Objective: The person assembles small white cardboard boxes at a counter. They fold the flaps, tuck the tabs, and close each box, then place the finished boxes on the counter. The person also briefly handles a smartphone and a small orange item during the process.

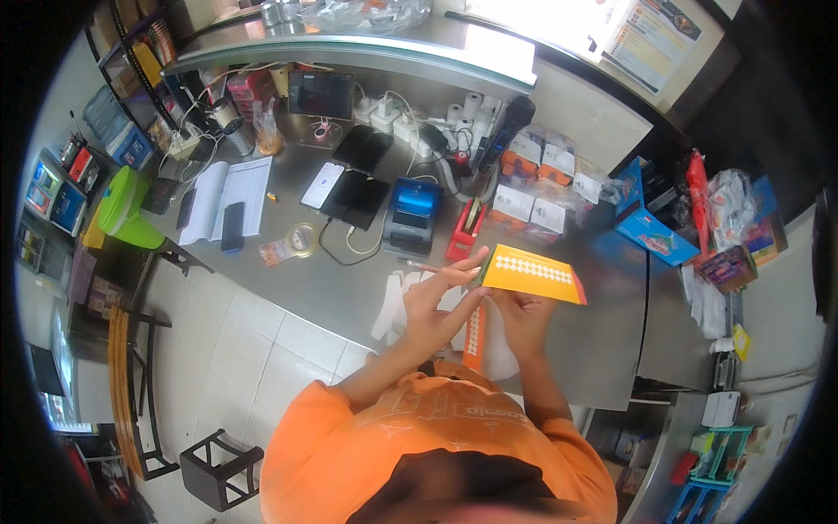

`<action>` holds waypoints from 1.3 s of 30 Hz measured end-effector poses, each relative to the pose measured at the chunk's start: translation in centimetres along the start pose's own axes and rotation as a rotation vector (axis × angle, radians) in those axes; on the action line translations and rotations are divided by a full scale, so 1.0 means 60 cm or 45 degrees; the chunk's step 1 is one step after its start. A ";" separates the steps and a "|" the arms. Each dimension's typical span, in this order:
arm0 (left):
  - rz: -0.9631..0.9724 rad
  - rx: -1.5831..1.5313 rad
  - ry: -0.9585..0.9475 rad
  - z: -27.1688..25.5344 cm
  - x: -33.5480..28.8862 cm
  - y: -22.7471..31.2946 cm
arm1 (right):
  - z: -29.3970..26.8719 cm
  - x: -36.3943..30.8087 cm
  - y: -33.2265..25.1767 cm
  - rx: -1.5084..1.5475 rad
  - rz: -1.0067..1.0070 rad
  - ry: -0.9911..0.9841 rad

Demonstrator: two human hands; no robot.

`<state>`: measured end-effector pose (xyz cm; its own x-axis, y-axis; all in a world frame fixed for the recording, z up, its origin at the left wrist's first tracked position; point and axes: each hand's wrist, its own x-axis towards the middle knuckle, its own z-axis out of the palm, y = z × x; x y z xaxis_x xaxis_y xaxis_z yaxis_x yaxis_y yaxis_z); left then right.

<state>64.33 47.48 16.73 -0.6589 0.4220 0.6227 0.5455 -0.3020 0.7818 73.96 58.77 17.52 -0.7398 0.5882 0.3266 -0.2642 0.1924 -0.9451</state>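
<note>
A yellow carton (pixel 534 272) with a white diamond pattern and a red end is held up above the metal counter. My left hand (pixel 434 306) has its thumb and fingers closed at the carton's green left end. My right hand (pixel 524 316) holds the carton from below, its fingers partly hidden behind it. A thin pen-like stick (pixel 417 264) shows beside my left fingers; whether it is held or lies on the counter, I cannot tell. Beneath my hands are white paper pieces (pixel 390 306) and an orange patterned strip (pixel 474 336).
On the steel counter (pixel 594 349) stand a red tape dispenser (pixel 467 229), a blue-topped printer (pixel 412 214) and wrapped orange-and-white packs (pixel 529 196). A blue box (pixel 653 223) is at the right. Phones, cables, a tape roll (pixel 302 238) and an open notebook (pixel 229 196) lie leftward.
</note>
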 end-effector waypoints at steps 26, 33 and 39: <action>-0.086 0.379 0.324 -0.034 0.009 -0.039 | 0.013 -0.017 -0.038 -0.839 -1.136 -0.162; -0.099 -0.138 0.548 -0.019 0.033 -0.022 | -0.021 0.031 -0.058 -0.905 -0.958 0.247; 0.693 0.302 0.023 -0.044 0.039 -0.005 | -0.032 0.039 -0.062 -0.967 -0.983 -0.164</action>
<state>61.26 46.29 18.00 -0.2599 0.2447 0.9341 0.9068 -0.2708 0.3232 74.38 60.95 21.77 -0.6097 0.0222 0.7923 -0.2670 0.9354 -0.2316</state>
